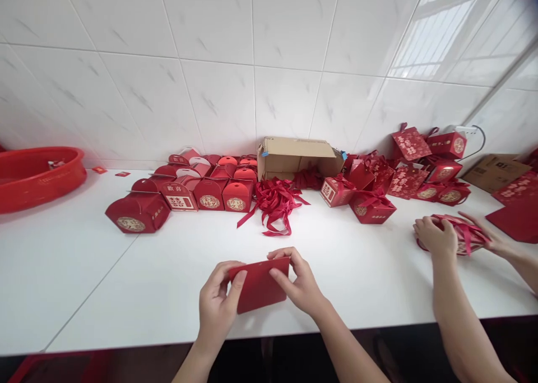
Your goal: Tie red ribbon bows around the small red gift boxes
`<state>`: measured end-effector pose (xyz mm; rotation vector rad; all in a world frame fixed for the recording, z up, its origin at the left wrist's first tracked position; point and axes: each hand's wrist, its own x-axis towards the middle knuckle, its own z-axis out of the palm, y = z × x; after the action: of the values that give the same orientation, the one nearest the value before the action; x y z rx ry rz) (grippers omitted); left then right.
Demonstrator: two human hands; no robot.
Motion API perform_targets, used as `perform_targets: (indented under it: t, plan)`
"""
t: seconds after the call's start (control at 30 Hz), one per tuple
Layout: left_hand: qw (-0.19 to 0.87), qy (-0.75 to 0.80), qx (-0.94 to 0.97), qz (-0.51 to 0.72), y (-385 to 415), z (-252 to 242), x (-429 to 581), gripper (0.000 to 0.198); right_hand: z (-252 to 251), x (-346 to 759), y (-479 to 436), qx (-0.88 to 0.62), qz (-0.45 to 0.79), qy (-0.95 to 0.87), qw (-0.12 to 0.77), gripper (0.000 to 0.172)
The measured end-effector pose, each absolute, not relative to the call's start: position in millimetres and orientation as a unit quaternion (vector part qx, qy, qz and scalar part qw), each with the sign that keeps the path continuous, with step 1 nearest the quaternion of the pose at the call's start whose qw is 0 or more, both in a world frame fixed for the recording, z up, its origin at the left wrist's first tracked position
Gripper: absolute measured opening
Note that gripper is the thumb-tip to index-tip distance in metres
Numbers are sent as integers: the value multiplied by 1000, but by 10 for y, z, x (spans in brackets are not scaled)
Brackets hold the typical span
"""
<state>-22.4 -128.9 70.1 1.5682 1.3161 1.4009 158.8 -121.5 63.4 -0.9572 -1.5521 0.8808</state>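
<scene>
A flat red card piece [261,287] is held up over the front edge of the white table [168,293], slightly tilted. My left hand [218,296] grips its left side, thumb on the near face and fingers behind. At its upper right, my right hand [298,279] pinches it the same way. Beyond my hands lies a tangled pile of red ribbons [279,203]. Rows of folded red gift boxes [210,195] with gold prints stand to the left of the ribbons, a single red box [138,213] at their front left.
An open cardboard box [300,150] stands against the tiled wall. Red boxes tied with ribbon [374,208] are grouped right of it. Another person's hands [437,234] hold a ribboned box at the right. A red basin [42,175] sits far left.
</scene>
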Motion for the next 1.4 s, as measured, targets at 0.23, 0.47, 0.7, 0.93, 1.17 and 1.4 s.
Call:
perform_targets:
  t: [0.23, 0.47, 0.7, 0.93, 1.17, 1.4]
  plan:
    - [365, 439, 688, 449, -665, 495, -22, 39, 389, 2160, -1173, -582, 222, -522, 583, 27]
    - [186, 455, 818, 300, -194, 116, 179, 23, 425, 2434, -626, -683, -12, -403, 609, 56]
    - [172, 456, 834, 258, -482, 172, -31, 20, 367, 1703, -993, -491, -62, -712, 498, 31]
    - [205, 452, 829, 256, -1158, 455, -370, 20, 190, 1445, -1097, -411, -79, -811, 408, 21]
    - [33, 595, 675, 436, -645, 780, -1441, 27, 527, 1572, -1170, -435, 177, -749, 466, 18]
    - [-32, 771, 458, 441, 299, 806, -2524, 100, 1034, 2269, -1269, -534, 201, -465, 677, 21]
